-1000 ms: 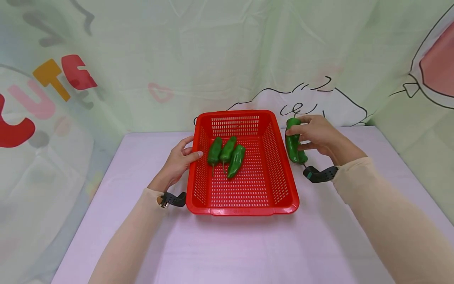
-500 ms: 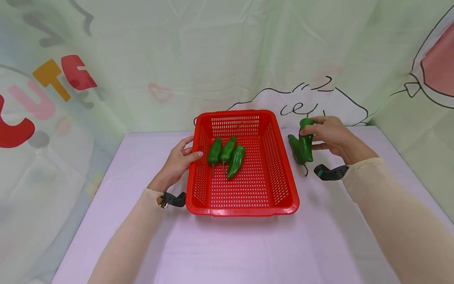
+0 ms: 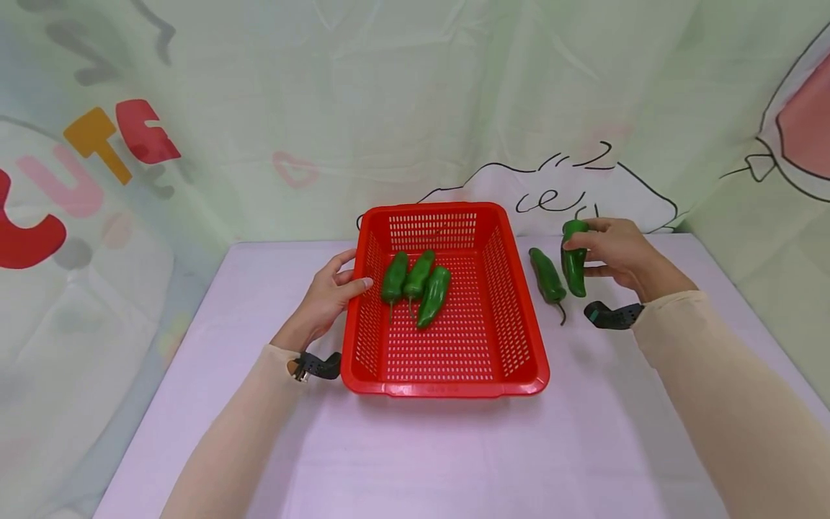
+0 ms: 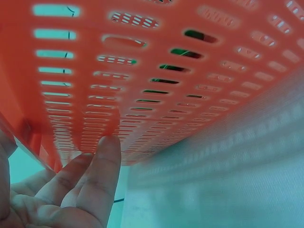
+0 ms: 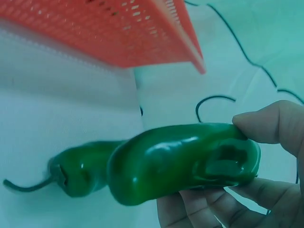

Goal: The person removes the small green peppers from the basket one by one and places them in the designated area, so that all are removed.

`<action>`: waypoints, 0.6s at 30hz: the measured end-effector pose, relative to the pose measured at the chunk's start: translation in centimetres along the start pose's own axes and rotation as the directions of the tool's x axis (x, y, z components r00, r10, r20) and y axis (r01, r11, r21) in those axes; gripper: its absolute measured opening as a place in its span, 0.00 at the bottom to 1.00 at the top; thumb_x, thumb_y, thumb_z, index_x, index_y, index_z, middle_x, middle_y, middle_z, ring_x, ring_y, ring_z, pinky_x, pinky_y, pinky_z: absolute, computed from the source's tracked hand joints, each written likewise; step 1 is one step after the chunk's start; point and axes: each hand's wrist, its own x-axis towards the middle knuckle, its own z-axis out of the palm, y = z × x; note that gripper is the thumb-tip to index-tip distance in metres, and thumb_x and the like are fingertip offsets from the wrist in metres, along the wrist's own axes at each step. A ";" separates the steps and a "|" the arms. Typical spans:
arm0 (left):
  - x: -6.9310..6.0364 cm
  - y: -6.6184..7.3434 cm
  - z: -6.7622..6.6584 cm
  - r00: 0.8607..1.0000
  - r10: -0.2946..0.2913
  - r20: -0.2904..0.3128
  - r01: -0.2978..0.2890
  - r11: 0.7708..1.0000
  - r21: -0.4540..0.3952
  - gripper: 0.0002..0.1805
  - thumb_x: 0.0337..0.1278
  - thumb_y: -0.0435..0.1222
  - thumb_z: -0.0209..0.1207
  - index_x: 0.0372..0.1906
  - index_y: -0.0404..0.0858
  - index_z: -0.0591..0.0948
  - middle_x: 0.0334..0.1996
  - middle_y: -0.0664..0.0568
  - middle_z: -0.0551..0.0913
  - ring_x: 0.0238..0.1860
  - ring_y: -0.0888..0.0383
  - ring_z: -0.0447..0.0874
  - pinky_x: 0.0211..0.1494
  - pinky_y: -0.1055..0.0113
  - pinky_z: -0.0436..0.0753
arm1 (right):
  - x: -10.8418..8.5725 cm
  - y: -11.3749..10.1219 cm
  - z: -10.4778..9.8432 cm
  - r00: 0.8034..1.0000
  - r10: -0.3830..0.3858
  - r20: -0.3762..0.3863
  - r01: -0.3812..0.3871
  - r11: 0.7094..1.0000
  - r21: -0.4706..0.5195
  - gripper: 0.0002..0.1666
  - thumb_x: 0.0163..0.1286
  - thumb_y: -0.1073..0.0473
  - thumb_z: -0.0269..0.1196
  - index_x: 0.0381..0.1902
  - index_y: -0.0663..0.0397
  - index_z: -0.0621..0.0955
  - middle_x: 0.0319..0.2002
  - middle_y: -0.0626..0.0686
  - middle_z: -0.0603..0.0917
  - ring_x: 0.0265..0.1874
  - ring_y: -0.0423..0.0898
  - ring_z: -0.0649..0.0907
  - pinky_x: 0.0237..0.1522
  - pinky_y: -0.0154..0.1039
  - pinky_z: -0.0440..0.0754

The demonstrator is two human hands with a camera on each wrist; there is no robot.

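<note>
A red perforated basket [image 3: 446, 388] has three green peppers [image 3: 418, 275] lying in its left part. My left hand [image 3: 326, 297] grips the basket's left rim, thumb over the edge; in the left wrist view its fingers [image 4: 107, 166] touch the outer wall. Right of the basket, my right hand [image 3: 619, 252] pinches a green pepper [image 3: 574, 261] near its stem end, tip pointing down. Another green pepper [image 3: 547, 276] lies on the table between the basket and the held one. The right wrist view shows the held pepper [image 5: 175, 159] between thumb and fingers.
The table [image 3: 415, 461] has a pale lilac cover. A patterned light green cloth [image 3: 402, 108] hangs behind it and at both sides. Each wrist wears a black camera strap.
My right hand has moved right with its pepper, away from the basket, and the pepper lying on the table now shows fully. My left hand has stayed on the rim.
</note>
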 end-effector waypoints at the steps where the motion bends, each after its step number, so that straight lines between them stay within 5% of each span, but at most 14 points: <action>1: 0.1 0.0 0.0 1.000 -0.002 -0.002 0.002 1.000 0.000 0.39 0.73 0.35 0.62 0.82 0.46 0.59 0.67 0.39 0.79 0.59 0.40 0.86 0.53 0.53 0.89 | 0.1 0.1 -0.1 1.000 0.002 -0.001 -0.002 1.000 0.000 0.42 0.79 0.51 0.56 0.80 0.67 0.56 0.66 0.69 0.68 0.66 0.69 0.70 0.68 0.66 0.75; 18: 0.1 -0.1 0.0 1.000 -0.007 -0.010 0.007 1.000 0.012 0.39 0.73 0.36 0.62 0.82 0.47 0.58 0.67 0.40 0.79 0.59 0.41 0.86 0.55 0.52 0.88 | 2.9 3.8 -0.8 0.998 0.054 -0.022 -0.053 0.998 0.028 0.46 0.80 0.52 0.55 0.82 0.68 0.49 0.73 0.73 0.61 0.69 0.69 0.67 0.69 0.66 0.73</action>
